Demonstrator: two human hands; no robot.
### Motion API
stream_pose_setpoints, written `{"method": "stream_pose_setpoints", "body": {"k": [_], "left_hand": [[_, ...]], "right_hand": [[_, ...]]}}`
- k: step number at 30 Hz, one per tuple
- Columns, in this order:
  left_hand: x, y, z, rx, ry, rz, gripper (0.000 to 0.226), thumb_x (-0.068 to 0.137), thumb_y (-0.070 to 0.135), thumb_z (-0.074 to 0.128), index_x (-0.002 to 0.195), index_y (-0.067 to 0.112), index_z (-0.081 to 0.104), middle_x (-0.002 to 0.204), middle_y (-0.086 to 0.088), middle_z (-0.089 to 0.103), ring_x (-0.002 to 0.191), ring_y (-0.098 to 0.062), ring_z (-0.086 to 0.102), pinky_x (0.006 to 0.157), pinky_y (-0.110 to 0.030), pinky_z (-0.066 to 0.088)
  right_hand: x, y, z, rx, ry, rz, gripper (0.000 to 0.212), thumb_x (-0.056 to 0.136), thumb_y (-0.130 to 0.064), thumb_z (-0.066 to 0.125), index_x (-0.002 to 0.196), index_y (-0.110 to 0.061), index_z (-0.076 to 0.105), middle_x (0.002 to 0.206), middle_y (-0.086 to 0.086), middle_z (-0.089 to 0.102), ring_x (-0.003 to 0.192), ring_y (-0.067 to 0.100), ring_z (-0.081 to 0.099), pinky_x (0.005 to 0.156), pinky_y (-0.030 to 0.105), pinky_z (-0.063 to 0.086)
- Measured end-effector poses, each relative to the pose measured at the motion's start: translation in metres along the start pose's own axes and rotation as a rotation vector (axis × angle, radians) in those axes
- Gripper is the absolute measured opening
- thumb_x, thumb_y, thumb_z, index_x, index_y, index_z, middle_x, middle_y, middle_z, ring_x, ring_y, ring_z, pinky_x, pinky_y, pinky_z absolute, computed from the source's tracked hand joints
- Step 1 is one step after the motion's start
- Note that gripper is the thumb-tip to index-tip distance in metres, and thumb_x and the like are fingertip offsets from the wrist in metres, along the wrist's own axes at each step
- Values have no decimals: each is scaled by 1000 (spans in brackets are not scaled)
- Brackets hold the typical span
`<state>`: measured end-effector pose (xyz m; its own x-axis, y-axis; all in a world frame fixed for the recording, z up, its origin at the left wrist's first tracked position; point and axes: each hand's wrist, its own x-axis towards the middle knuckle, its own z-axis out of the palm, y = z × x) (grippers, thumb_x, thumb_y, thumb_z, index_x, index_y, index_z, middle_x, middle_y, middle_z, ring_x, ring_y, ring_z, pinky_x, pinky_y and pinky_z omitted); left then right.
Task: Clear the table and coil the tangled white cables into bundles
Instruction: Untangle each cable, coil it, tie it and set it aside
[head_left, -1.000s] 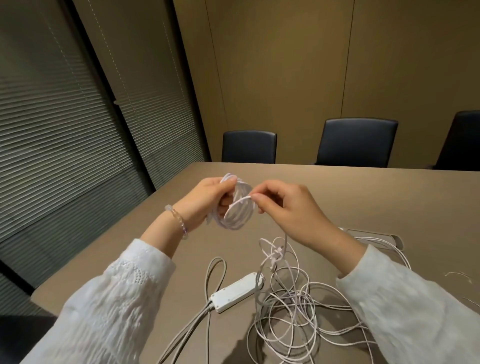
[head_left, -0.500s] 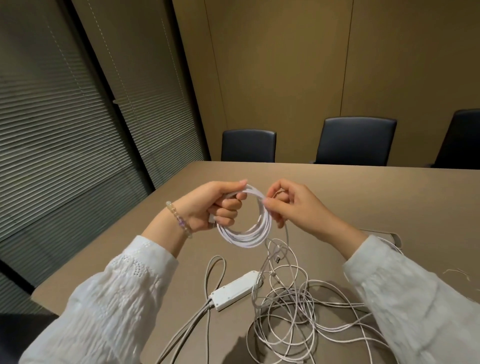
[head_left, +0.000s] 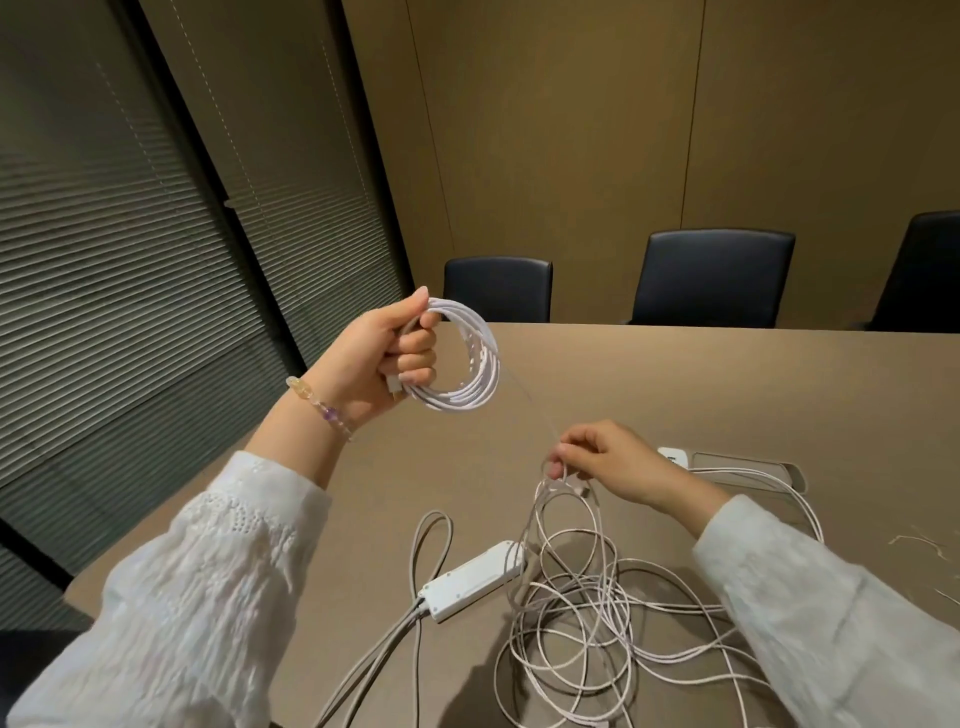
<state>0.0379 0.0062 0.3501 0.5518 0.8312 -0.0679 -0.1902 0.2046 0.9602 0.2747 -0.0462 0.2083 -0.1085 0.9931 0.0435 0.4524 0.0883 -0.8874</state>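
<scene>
Gripping a finished coil of white cable (head_left: 467, 364), the left hand (head_left: 379, 358) has thumb on top and four fingers curled through the loops, raised above the table's (head_left: 727, 384) far-left edge; a plug end pokes out under the little finger. From the coil's 3 o'clock side one taut strand (head_left: 530, 400) runs down toward 5 o'clock into the right hand (head_left: 613, 462), whose thumb and forefinger pinch it low over the table, other fingers loosely bent. At 6 o'clock from that hand hangs and sprawls the tangled cable pile (head_left: 597, 613), loops overlapping on the tabletop. At the pile's 9 o'clock, touching it, lies a white power strip (head_left: 472, 579) with grey leads going off toward 7 o'clock. Beaded bracelet (head_left: 322, 405) on left wrist, white sleeves both arms. Three dark chairs (head_left: 711, 275) at 12 o'clock
</scene>
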Motion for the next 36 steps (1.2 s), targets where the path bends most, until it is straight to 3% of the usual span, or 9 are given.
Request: {"method": "stream_pose_setpoints", "body": {"k": [4,7,11,17,22,26,31,33,36], "left_hand": [[7,-12,-6,171,172,55,39,104,34,37,71,16,42,44,8,26,34,-5,20,37,-18,25],[11,-20,-10,182,253,104,40,105,33,35,71,15,41,45,7,24,35,-6,18,40,-19,21],[15,-17,-15,73,286,158,40,106,35,34,71,16,39,44,9,22,34,-5,19,36,-18,25],[13,7,-31,-129,259,219,40,105,37,32,71,18,40,41,11,23,33,-4,20,36,-16,24],[12,6,-42,-139,288,231,40,105,37,32,71,18,40,41,11,23,34,-4,21,36,-16,26],[12,0,-47,-149,300,226,40,105,38,32,71,18,40,42,11,23,34,-4,20,36,-16,27],[15,-16,-37,34,337,230,39,105,37,35,71,18,41,45,9,23,36,-6,21,38,-18,28],[17,-22,-28,185,345,222,38,104,36,38,71,18,42,44,10,28,37,-6,22,40,-18,25],[16,-31,-17,398,259,191,38,103,34,44,68,18,42,48,8,33,43,-8,25,44,-20,26]], "right_hand": [[-1,-11,-3,183,187,-16,9,95,-9,54,98,-3,60,66,7,68,63,23,65,67,38,56],[-5,-27,0,283,173,20,5,95,-7,54,97,-4,51,65,11,64,54,24,60,54,35,56],[-7,-41,3,197,184,-4,6,92,-10,56,90,-4,58,60,5,57,45,14,49,45,30,50],[-5,-30,-1,185,109,47,3,90,-7,61,88,-5,62,60,4,56,45,12,48,44,24,46],[-5,-19,-2,239,76,55,6,90,-11,64,85,-8,61,65,5,68,62,14,62,67,30,52],[-10,-20,9,452,225,64,14,88,-5,65,90,-5,51,62,13,62,45,23,58,54,36,51],[-18,-49,28,-112,187,-52,12,88,-19,65,77,-15,61,62,2,68,40,2,49,47,13,38],[-20,-66,32,-247,176,-138,13,89,-25,63,78,-18,62,63,-3,67,53,1,55,58,17,42],[-20,-87,31,-320,220,-242,16,90,-34,61,82,-20,63,72,-3,67,72,14,60,70,30,46]]}}
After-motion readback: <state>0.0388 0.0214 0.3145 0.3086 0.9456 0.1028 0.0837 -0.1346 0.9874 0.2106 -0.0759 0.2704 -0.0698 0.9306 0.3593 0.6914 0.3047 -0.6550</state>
